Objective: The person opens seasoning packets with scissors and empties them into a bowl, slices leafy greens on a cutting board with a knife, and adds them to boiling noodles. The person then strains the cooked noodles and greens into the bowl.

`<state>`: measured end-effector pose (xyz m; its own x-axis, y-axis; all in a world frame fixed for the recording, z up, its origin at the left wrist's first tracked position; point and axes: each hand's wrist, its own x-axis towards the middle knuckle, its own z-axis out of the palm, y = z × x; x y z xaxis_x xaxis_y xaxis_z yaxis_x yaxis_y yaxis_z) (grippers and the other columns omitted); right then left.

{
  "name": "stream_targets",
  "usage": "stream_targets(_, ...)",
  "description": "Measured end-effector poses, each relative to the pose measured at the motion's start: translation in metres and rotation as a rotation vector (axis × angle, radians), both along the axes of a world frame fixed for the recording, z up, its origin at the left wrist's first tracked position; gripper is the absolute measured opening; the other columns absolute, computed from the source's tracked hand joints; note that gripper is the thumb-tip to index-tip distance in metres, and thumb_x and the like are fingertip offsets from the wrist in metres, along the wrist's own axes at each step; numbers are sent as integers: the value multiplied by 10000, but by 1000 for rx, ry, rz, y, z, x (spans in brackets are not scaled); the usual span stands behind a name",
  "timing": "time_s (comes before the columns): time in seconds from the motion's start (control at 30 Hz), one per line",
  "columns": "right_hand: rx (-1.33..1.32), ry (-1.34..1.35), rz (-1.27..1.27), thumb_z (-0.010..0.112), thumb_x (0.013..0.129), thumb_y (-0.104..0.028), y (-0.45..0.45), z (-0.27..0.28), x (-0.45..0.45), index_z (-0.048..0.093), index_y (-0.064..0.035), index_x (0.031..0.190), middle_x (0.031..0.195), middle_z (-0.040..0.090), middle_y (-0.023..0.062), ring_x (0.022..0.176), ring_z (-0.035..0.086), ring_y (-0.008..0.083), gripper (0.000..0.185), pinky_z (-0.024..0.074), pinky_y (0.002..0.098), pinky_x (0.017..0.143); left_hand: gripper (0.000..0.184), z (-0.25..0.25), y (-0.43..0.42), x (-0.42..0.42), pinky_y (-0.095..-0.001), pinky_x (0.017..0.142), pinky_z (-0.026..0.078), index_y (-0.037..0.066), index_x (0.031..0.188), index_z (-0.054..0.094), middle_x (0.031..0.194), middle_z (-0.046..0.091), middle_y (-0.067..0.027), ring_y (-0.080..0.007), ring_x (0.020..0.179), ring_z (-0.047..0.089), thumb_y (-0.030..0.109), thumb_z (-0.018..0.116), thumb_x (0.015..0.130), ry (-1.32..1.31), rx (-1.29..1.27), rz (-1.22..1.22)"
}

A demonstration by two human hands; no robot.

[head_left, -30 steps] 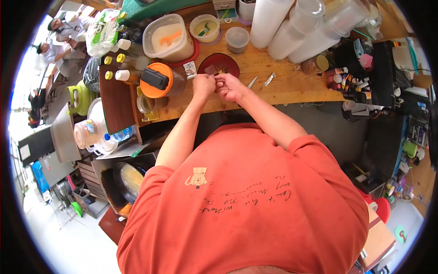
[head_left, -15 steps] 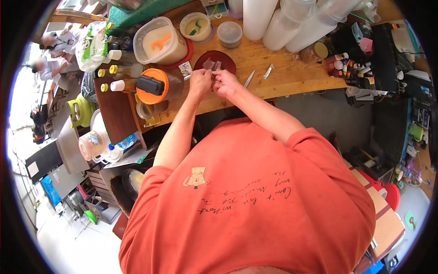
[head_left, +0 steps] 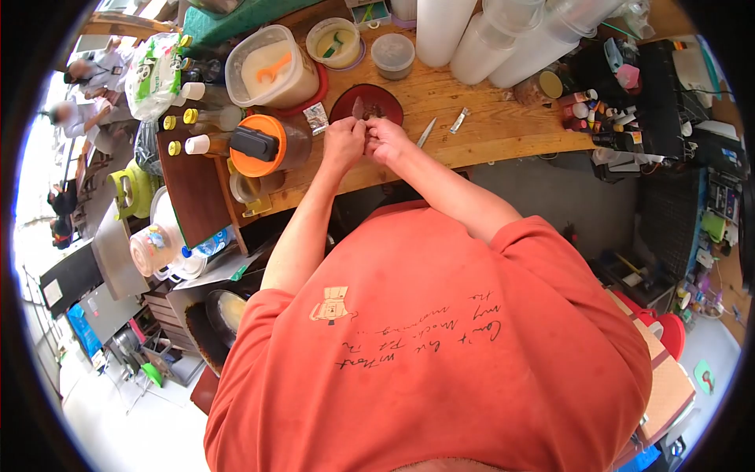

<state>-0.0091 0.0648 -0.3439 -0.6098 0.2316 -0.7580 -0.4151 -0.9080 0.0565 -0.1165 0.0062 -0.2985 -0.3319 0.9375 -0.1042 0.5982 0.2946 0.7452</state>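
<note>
My left hand (head_left: 344, 143) and my right hand (head_left: 386, 141) meet at the near rim of a dark red plate (head_left: 391, 99). Their fingers are pinched together, fingertips touching. A small see-through, plastic-looking piece (head_left: 358, 108) sticks up between them over the plate; its exact kind is unclear. Small dark bits in the plate are too blurred to name. Left of the plate lies a silver printed sachet (head_left: 315, 118). To the right lie a pointed silver tool (head_left: 427, 132) and a small white packet (head_left: 459, 120).
Behind the plate stand a tub of white powder with an orange scoop (head_left: 271, 75), a round tub (head_left: 336, 47) and a lidded tub (head_left: 393, 57). An orange-lidded jar (head_left: 255, 147) and bottles (head_left: 206, 118) stand left. Stacked plastic cups (head_left: 503, 39) lie behind. People (head_left: 86, 110) are far left.
The see-through piece, lower and wider over the plate before, now points upward above my left fingers. Both hands stay together in nearly the same place. The view has shifted slightly.
</note>
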Motion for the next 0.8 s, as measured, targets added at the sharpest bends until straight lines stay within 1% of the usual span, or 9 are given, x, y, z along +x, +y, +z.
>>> stream_targets(0.07, -3, -53, -14, 550, 951, -119, 0, 13, 2, 557, -110, 803, 651, 557, 1, 366, 362, 107, 149, 237, 225, 301, 292, 12, 0, 3, -406, 579, 492, -23, 785, 659, 669, 636, -202, -291, 589, 642, 225, 612, 932, 29, 12, -61)
stream_targets(0.1, -8, -105, -27, 528, 967, -110, -1, 18, 2, 544, -126, 791, 614, 517, -29, 361, 334, 96, 178, 219, 217, 296, 292, 13, 0, 3, -406, 579, 492, -23, 785, 659, 669, 636, -202, -291, 589, 642, 225, 612, 932, 29, 12, -62)
stream_targets(0.17, -7, -95, -23, 533, 958, -109, 2, 18, 2, 529, -130, 769, 593, 494, -31, 353, 316, 102, 190, 217, 225, 295, 297, 17, -1, 3, -440, 607, 496, -15, 780, 652, 705, 640, -225, -360, 663, 661, 234, 600, 934, 93, 27, -122)
stream_targets(0.27, -17, -106, -18, 540, 944, -107, 3, 31, 1, 512, -135, 739, 567, 468, -33, 345, 299, 111, 209, 220, 233, 295, 296, 24, -1, 2, -470, 624, 498, -11, 789, 649, 730, 643, -236, -401, 711, 663, 237, 588, 939, 151, 29, -161)
stream_targets(0.47, -30, -124, -41, 571, 967, -130, 0, 60, 2, 558, -126, 764, 591, 512, -38, 364, 350, 102, 203, 263, 229, 319, 290, 38, -3, 6, -472, 641, 502, -5, 815, 647, 756, 649, -237, -409, 732, 662, 242, 577, 950, 139, 32, -185)
stream_targets(0.63, 51, -9, -17, 608, 986, -160, -5, 41, 5, 604, -112, 835, 603, 542, -49, 391, 393, 78, 158, 267, 219, 328, 305, 47, 0, 11, -466, 648, 500, -5, 818, 647, 772, 653, -239, -406, 727, 659, 256, 572, 957, 99, 46, -136)
stream_targets(0.7, 90, 158, -41, 603, 984, -141, -5, 27, 9, 622, -99, 891, 683, 610, -11, 496, 538, 110, 104, 415, 236, 406, 310, 46, 1, 11, -466, 649, 497, -6, 820, 648, 777, 653, -242, -405, 723, 658, 261, 571, 959, 96, 15, -114)
stream_targets(0.73, 92, 159, -42, 603, 984, -141, -5, 16, 5, 622, -99, 891, 683, 610, -11, 496, 538, 110, 104, 415, 236, 406, 312, 42, 2, 10, -474, 663, 504, -3, 816, 652, 783, 659, -242, -411, 740, 663, 261, 566, 959, 122, -6, -108)
stream_targets(0.8, 88, 42, -65, 583, 975, -98, -5, -5, -8, 638, -67, 946, 812, 670, 48, 680, 663, 171, 70, 551, 296, 584, 315, 44, 4, 12, -482, 676, 510, -1, 812, 656, 790, 665, -241, -417, 756, 668, 260, 560, 959, 147, -23, -107)
